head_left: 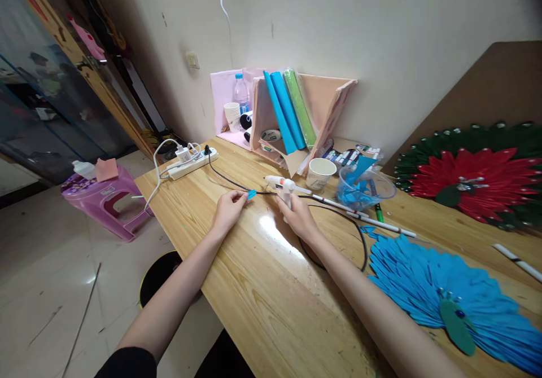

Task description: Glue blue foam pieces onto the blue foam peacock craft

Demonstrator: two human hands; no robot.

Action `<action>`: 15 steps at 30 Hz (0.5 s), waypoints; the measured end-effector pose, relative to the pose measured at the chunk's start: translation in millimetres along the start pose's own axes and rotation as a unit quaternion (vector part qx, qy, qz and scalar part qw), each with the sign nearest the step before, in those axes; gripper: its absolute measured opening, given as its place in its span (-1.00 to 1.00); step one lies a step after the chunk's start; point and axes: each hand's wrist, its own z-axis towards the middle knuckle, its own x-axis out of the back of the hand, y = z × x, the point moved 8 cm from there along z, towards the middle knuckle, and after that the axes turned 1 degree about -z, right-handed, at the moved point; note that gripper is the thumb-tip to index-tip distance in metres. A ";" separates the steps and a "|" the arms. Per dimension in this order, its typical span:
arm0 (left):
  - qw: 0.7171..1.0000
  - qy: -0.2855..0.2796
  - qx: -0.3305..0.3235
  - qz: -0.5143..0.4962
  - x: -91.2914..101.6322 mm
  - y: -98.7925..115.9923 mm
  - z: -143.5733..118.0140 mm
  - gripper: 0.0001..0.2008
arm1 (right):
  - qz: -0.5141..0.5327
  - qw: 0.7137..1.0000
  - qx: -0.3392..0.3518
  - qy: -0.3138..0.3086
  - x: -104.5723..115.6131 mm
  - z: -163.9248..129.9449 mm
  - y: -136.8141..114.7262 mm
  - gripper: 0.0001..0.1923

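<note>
My left hand (229, 211) pinches a small blue paper piece (252, 194) above the wooden table. To its right, my right hand (300, 216) is wrapped round the handle of a white hot glue gun (279, 184), whose nozzle points left toward the blue piece; the two are apart. A white glue stick (302, 190) shows at the gun's back end. The gun's black cord (365, 248) loops on the table. Right of my right forearm lies a blue paper peacock (449, 276) with a green body.
A power strip (192, 163) sits at the table's far left. Behind stand a paper cup (320, 173), a clear bowl (387, 187) of blue scraps, and a pink shelf (345, 93) with paper rolls. A red and green peacock (503, 175) is at right; a pink stool (114, 203) stands left.
</note>
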 end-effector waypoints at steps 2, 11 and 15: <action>1.000 0.006 -0.004 0.001 2.6 1.2 0.0 -0.75 | -0.050 0.999 0.005 0.000 -6.1 15.8 2.0 -0.73; 0.995 -0.086 -0.045 -0.014 -22.9 46.3 -50.3 -0.75 | -0.097 0.995 0.029 0.007 23.7 -16.5 -12.4 -0.70; 0.972 -0.224 -0.054 -0.051 -80.7 76.8 -78.9 -0.75 | -0.092 0.992 0.055 0.067 88.4 -84.9 -11.1 -0.76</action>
